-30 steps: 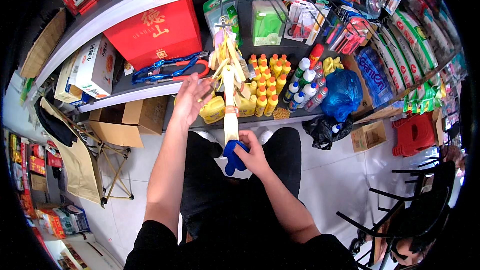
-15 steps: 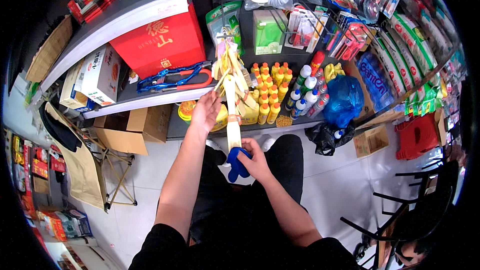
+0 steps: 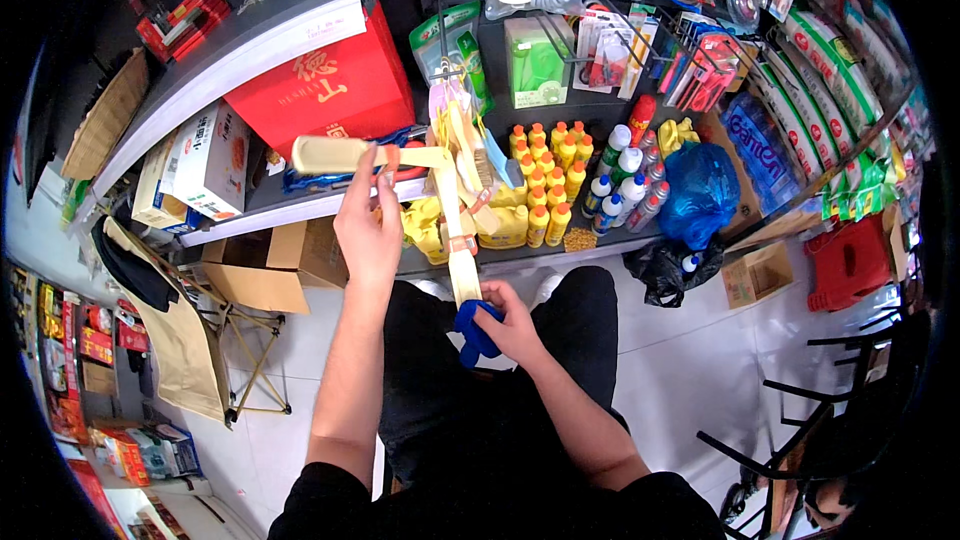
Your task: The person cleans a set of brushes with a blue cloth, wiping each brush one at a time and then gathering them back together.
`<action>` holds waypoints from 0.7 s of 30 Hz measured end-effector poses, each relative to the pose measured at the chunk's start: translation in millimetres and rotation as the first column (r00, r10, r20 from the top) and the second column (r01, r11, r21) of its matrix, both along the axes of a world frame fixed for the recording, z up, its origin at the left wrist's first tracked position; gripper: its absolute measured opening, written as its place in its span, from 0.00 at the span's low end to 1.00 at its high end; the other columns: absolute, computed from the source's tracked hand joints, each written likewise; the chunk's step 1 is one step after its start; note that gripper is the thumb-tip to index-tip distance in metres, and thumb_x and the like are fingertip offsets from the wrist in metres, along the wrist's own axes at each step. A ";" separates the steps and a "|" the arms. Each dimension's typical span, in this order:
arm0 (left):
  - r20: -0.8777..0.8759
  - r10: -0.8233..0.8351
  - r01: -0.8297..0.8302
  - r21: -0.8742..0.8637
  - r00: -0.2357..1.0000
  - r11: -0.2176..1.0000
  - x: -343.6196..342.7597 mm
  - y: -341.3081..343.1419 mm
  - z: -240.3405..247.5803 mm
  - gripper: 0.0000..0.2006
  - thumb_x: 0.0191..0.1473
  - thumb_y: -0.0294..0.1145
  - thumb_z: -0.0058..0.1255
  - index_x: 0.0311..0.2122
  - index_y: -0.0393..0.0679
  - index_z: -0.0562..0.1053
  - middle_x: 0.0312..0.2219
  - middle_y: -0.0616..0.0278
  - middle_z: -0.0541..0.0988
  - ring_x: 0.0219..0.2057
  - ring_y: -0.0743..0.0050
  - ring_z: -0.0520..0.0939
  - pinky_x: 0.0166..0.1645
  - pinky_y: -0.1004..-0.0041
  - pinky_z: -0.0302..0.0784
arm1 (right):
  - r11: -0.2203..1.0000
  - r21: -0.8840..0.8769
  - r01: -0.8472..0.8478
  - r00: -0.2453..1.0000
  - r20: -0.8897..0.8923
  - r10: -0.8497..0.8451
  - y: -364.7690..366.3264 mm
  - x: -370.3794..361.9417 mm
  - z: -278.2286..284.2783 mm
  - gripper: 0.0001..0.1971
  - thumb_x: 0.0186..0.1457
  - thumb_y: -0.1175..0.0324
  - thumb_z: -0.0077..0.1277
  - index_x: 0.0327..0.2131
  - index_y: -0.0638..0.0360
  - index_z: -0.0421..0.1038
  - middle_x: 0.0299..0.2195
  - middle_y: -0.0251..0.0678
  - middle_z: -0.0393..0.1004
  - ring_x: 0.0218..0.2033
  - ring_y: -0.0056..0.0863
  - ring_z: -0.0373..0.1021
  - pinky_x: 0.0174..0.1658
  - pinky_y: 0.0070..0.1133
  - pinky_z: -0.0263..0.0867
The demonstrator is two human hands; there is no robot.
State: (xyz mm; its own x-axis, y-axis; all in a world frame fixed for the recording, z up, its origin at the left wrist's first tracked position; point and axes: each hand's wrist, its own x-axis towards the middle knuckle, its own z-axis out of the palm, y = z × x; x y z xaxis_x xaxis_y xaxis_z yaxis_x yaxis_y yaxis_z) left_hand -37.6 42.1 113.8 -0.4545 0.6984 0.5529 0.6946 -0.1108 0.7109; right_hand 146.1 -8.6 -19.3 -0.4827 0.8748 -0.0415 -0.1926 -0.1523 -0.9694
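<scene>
A pale wooden stick (image 3: 328, 154) points left below a red box (image 3: 320, 70), pinched in a person's left hand (image 3: 368, 230), open beside the hanging bundle (image 3: 462, 135) a second earlier; both hands are now occupied. The right hand (image 3: 512, 322) clasps a blue piece (image 3: 472, 332) at a second stick's (image 3: 464, 272) lower end.

That blue bundle (image 3: 478, 332) looks like matt, rumpled cloth; the pale paddle (image 3: 335, 154), smooth as sanded wood. Round from the bundle — glossy red box (image 3: 320, 75) at eleven, dull cardboard carton (image 3: 300, 250) at ten, shiny, crinkled plastic bag (image 3: 700, 195) at two, polished floor tiles (image 3: 660, 420) at four.
</scene>
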 end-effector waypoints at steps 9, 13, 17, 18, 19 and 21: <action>0.388 -0.352 0.296 0.198 0.852 0.934 0.0 45.1 -4.7 0.19 0.55 0.23 0.47 0.53 0.41 0.66 0.42 0.57 0.75 0.36 0.78 0.77 0.37 0.79 0.74 | 0.998 -0.007 0.058 0.998 -0.016 -0.058 -0.8 2.0 8.9 0.15 0.53 0.76 0.50 0.44 0.62 0.60 0.37 0.37 0.71 0.40 0.21 0.67 0.45 0.19 0.62; 0.424 -0.453 0.358 0.288 0.784 0.888 9.2 47.9 -0.4 0.19 0.58 0.24 0.40 0.56 0.43 0.62 0.42 0.60 0.72 0.30 0.86 0.73 0.31 0.83 0.70 | 0.996 0.021 0.086 0.996 0.028 -0.087 0.3 4.5 0.1 0.15 0.53 0.75 0.50 0.44 0.61 0.60 0.37 0.36 0.71 0.40 0.21 0.67 0.44 0.19 0.62; 0.307 -0.438 0.367 0.264 0.845 0.892 7.0 45.9 -7.5 0.19 0.59 0.22 0.37 0.56 0.44 0.63 0.43 0.58 0.70 0.30 0.83 0.74 0.29 0.81 0.73 | 0.996 -0.001 0.086 0.996 0.020 -0.086 0.5 4.9 3.1 0.15 0.53 0.75 0.50 0.43 0.60 0.60 0.36 0.36 0.71 0.40 0.20 0.67 0.43 0.19 0.62; 0.227 -0.389 0.344 0.213 0.893 0.914 6.9 44.5 -7.9 0.20 0.59 0.22 0.36 0.56 0.45 0.63 0.43 0.57 0.69 0.30 0.82 0.74 0.29 0.81 0.75 | 0.996 -0.005 0.084 0.996 0.030 -0.083 0.5 4.7 4.1 0.14 0.52 0.76 0.50 0.43 0.61 0.60 0.36 0.36 0.71 0.40 0.20 0.67 0.44 0.19 0.62; 0.141 -0.339 0.315 0.165 0.930 0.935 6.9 44.0 -7.7 0.20 0.59 0.21 0.35 0.56 0.46 0.63 0.43 0.56 0.68 0.31 0.81 0.75 0.28 0.80 0.77 | 0.996 -0.005 0.086 0.996 0.028 -0.086 0.5 4.2 3.5 0.14 0.52 0.76 0.50 0.43 0.61 0.60 0.36 0.36 0.71 0.40 0.20 0.67 0.44 0.19 0.62; 0.025 -0.327 0.316 0.199 0.945 0.928 6.5 45.1 -3.9 0.20 0.58 0.20 0.36 0.56 0.47 0.64 0.43 0.54 0.66 0.30 0.78 0.76 0.27 0.81 0.78 | 0.996 0.011 0.085 0.996 -0.017 -0.085 -0.2 2.7 1.4 0.14 0.52 0.76 0.50 0.43 0.61 0.60 0.36 0.35 0.71 0.39 0.20 0.67 0.43 0.19 0.63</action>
